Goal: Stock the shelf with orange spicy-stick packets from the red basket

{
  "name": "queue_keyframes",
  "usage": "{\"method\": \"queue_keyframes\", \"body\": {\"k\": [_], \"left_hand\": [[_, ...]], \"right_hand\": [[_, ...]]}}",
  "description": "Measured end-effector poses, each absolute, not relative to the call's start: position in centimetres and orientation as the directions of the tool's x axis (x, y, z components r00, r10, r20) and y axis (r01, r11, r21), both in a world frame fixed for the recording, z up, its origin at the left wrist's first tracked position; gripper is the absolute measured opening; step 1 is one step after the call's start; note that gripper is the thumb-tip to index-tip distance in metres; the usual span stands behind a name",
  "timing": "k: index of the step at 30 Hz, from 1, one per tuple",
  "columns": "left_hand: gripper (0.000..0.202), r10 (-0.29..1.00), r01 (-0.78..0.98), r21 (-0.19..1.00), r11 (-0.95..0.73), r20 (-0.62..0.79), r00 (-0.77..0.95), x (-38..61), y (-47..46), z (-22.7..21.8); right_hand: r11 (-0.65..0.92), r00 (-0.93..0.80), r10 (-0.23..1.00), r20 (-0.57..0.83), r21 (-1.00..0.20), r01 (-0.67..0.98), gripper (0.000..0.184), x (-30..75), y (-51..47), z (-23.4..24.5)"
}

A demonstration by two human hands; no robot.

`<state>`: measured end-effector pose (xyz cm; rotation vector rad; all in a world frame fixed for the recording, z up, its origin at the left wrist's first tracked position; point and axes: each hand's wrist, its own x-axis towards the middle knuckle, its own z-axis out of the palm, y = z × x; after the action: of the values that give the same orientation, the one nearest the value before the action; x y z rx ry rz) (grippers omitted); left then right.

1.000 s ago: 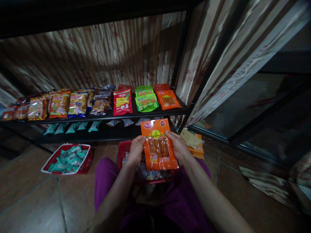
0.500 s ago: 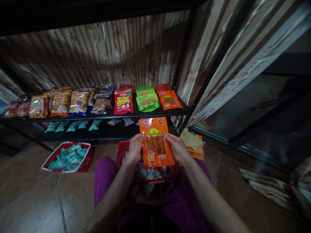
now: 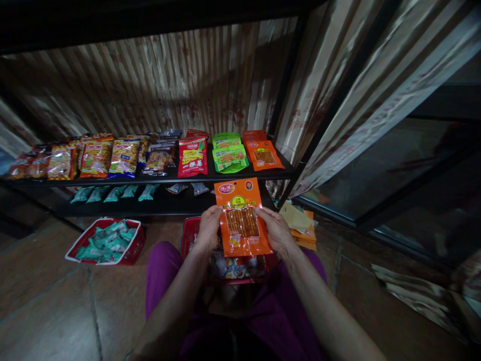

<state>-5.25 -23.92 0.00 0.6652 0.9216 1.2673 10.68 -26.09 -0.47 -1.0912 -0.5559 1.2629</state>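
An orange snack packet with a clear window showing brown sticks is held up in front of me, its printed face towards me. My left hand pinches its left edge, thumb on the front. On the opposite edge my right hand grips it the same way. Below the packet, between my knees, is a red basket of small wrapped snacks, partly hidden by the packet and my hands. Similar orange packets lie at the right end of the upper shelf, beside green packets.
A black shelf rack holds rows of snack bags, with a red packet near the middle. Teal wrapped snacks line the lower shelf. A red and white basket of teal snacks stands on the floor at left. Orange packets lie at right.
The orange packet has tilted slightly and its top has risen a little, with both hands still on its edges. The view has shifted slightly.
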Motion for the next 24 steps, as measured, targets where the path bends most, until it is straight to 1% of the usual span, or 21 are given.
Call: {"method": "queue_keyframes", "body": {"k": [6, 12, 20, 24], "left_hand": [[0.025, 0.971, -0.508, 0.829, 0.233, -0.232, 0.066, -5.3, -24.1, 0.1], [0.024, 0.954, -0.487, 0.821, 0.298, -0.246, 0.168, -5.5, -24.4, 0.0], [0.027, 0.934, -0.494, 0.801, 0.337, -0.218, 0.285, -5.7, -24.7, -1.4], [0.031, 0.947, -0.543, 0.780, 0.313, -0.211, 0.243, -5.8, -24.6, -2.0]], "right_hand": [[-0.052, 0.300, 0.930, -0.211, -0.886, -0.462, 0.020, 10.6, -26.1, -0.4], [-0.037, 0.319, 0.921, -0.222, -0.867, -0.497, 0.015, 10.6, -25.5, -0.6], [-0.081, 0.278, 0.923, -0.265, -0.842, -0.533, 0.020, 10.9, -24.0, -0.4], [-0.138, 0.188, 0.943, -0.275, -0.836, -0.530, 0.021, 10.9, -24.3, -0.2]]}}
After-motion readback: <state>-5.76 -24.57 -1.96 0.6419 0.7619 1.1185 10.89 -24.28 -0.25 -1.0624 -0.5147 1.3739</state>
